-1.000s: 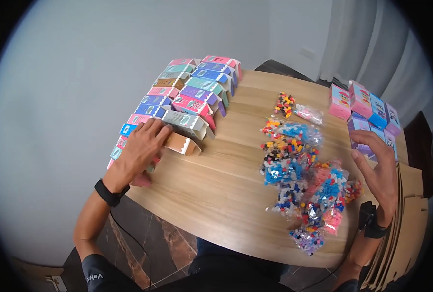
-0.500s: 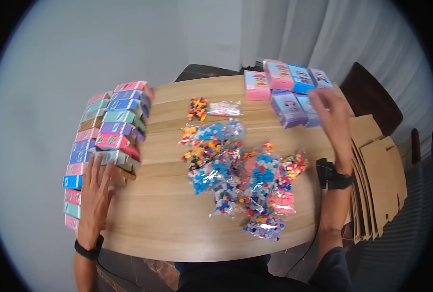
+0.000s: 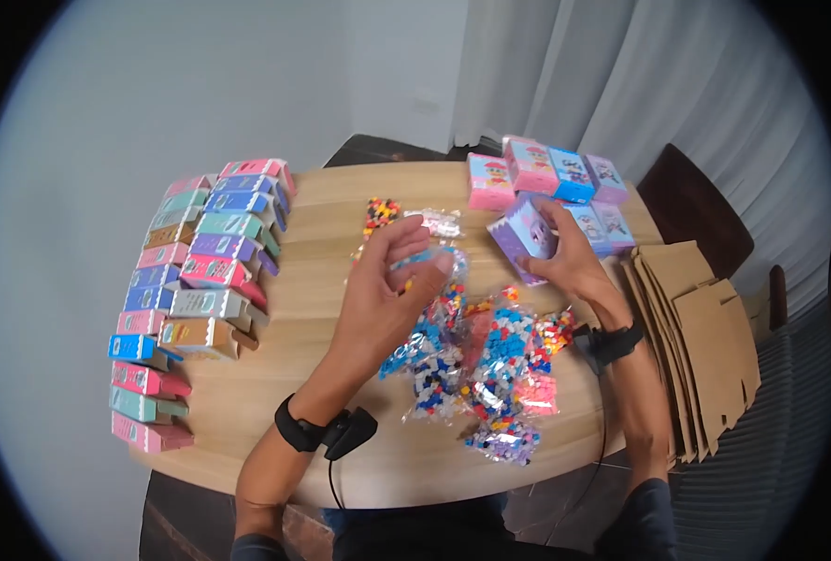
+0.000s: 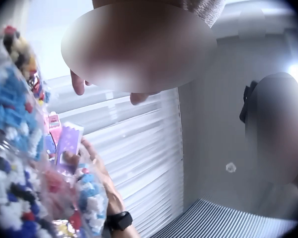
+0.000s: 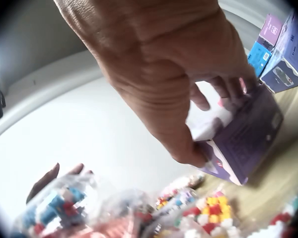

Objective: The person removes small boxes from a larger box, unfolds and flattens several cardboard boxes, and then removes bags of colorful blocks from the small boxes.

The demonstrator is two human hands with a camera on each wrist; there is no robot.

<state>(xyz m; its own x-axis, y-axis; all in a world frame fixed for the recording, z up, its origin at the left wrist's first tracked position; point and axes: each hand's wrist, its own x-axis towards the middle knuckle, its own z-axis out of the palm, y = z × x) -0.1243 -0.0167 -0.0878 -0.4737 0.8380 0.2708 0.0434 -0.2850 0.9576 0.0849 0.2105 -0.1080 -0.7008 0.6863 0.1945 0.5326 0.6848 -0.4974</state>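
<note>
My right hand (image 3: 574,266) grips a small purple carton (image 3: 518,238) by its sides, thumb on the near edge and fingers on the far one. In the right wrist view the carton (image 5: 251,131) is tilted, its scalloped white trim facing the bags. Over the bags of building bricks (image 3: 509,346) hovers my left hand (image 3: 387,294), fingers relaxed and palm turned toward the carton, with nothing held. Behind the right hand, more cartons (image 3: 532,164) in pink, blue and purple stand in a cluster.
Two rows of coloured cartons with flaps open (image 3: 214,299) lie along the table's left side. Flattened cardboard (image 3: 701,346) leans at the right edge, near a dark chair (image 3: 696,210). Cables run from the wrist cameras.
The left hand has left the open cartons and moved right, over the bags. My right hand has reached the cluster, taken a purple carton and drawn it nearer. The head view has turned right.
</note>
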